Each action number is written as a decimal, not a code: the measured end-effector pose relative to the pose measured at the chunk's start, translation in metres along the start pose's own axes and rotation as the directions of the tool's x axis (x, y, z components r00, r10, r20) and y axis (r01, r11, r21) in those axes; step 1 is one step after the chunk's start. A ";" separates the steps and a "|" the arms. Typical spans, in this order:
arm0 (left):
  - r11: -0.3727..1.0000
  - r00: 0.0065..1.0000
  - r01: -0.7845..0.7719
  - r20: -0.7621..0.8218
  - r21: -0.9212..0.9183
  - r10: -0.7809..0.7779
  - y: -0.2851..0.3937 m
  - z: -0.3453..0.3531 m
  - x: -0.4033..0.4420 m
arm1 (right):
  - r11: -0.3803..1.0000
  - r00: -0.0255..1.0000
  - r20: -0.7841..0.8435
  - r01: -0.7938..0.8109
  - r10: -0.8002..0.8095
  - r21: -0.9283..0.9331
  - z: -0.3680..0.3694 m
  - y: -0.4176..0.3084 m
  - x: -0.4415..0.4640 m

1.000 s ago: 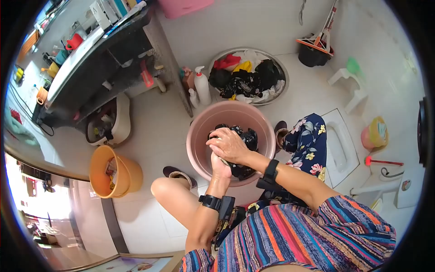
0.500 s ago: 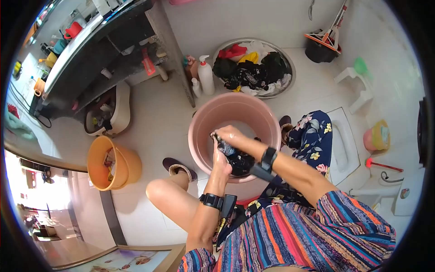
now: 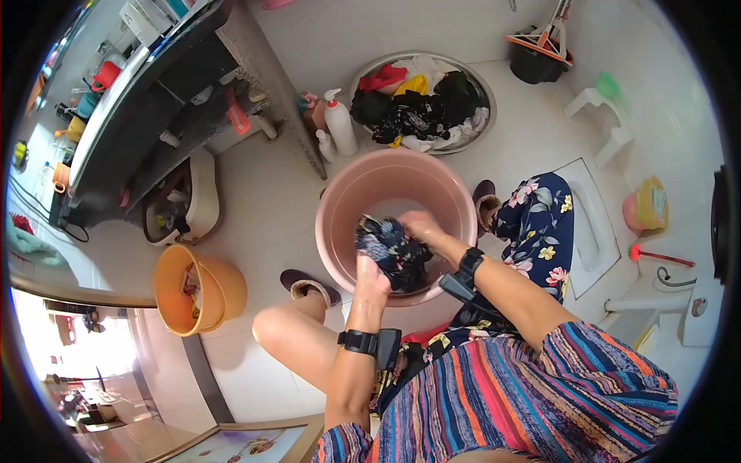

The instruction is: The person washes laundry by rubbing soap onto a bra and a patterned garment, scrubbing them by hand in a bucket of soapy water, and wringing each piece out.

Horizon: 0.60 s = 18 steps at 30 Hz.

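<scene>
A wet dark patterned garment [image 3: 394, 251] is bunched up over the inside of a large pink tub [image 3: 332, 204]. My left hand [image 3: 373, 276] is closed on its lower left part, with the cloth covering most of the fingers. At the garment's upper right edge, my right hand [image 3: 423, 226] is curled against the cloth and slightly blurred. Both hands look wet. A little pale water shows at the bottom of the tub.
Behind the tub, a metal basin [image 3: 488, 127] holds heaped clothes beside a white pump bottle [image 3: 340, 123]. An orange bucket [image 3: 224, 289] stands at left. A squat toilet [image 3: 590, 231] lies at right, below a white stool [image 3: 615, 147].
My right hand has shifted right and away from my left. The garment has turned and spread higher over my left hand. The view has tilted slightly.
</scene>
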<state>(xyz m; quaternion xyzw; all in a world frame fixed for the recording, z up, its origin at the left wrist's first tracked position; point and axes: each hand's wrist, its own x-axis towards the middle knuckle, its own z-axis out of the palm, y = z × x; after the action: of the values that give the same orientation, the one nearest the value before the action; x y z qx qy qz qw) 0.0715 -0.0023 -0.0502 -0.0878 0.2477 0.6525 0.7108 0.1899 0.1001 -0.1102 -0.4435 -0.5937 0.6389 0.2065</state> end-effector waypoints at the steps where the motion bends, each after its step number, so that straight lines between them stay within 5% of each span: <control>1: 0.994 0.994 -0.108 0.026 -0.003 0.108 0.005 0.020 -0.014 | 0.927 0.946 -0.063 -0.295 0.317 0.229 -0.011 0.001 -0.002; 3: 0.952 0.948 -0.305 0.097 -0.002 0.304 0.017 0.040 -0.020 | 0.889 0.913 -0.116 -0.344 0.392 0.302 -0.013 0.013 -0.008; 5: 0.951 0.940 -0.304 0.139 -0.063 0.310 0.020 0.027 -0.004 | 0.522 0.962 0.093 -0.218 0.256 0.825 0.011 0.002 -0.016; 6: 0.949 0.950 -0.308 0.034 -0.070 0.311 0.016 0.021 0.002 | 0.639 0.977 -0.025 -0.120 0.213 0.760 0.027 -0.003 -0.015; 7: 0.946 0.947 -0.317 -0.075 -0.072 0.312 0.012 0.019 0.004 | 0.997 0.974 -0.222 0.049 -0.034 0.061 0.034 -0.010 -0.018; 8: 0.946 0.910 -0.323 -0.273 0.013 0.314 0.006 0.024 0.010 | 0.960 0.952 -0.247 0.116 -0.180 -0.254 0.047 -0.024 -0.023; 9: 0.949 0.925 -0.312 -0.243 -0.047 0.292 0.003 0.017 0.009 | 0.825 0.919 -0.223 0.161 -0.326 -0.542 0.061 -0.035 -0.032; 11: 0.966 0.960 -0.260 -0.110 -0.005 0.257 0.017 -0.004 0.018 | 0.784 0.904 -0.171 0.231 -0.392 -0.576 0.077 -0.047 -0.054; 13: 0.964 0.964 -0.262 -0.058 -0.055 0.258 0.023 -0.021 0.022 | 0.568 0.710 -0.101 0.460 -0.697 -0.682 0.085 -0.052 -0.067; 15: 0.895 0.892 -0.446 -0.085 0.000 0.444 0.017 -0.043 0.038 | 0.531 0.699 -0.022 0.523 -0.715 -0.667 0.090 -0.054 -0.060; 17: 0.959 0.918 -0.281 -0.301 -0.029 0.260 0.008 -0.025 0.027 | 0.579 0.728 -0.121 0.420 -0.674 -0.698 0.088 -0.059 -0.043; 18: 0.975 0.973 -0.208 -0.116 -0.075 0.199 0.006 -0.026 0.027 | 0.579 0.731 -0.107 0.432 -0.673 -0.691 0.084 -0.060 -0.035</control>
<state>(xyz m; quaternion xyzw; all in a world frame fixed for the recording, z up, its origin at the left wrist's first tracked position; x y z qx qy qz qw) 0.0601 0.0102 -0.0843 -0.1280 0.2647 0.7264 0.6212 0.1240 0.0364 -0.0508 -0.3820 -0.8308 0.2126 0.3443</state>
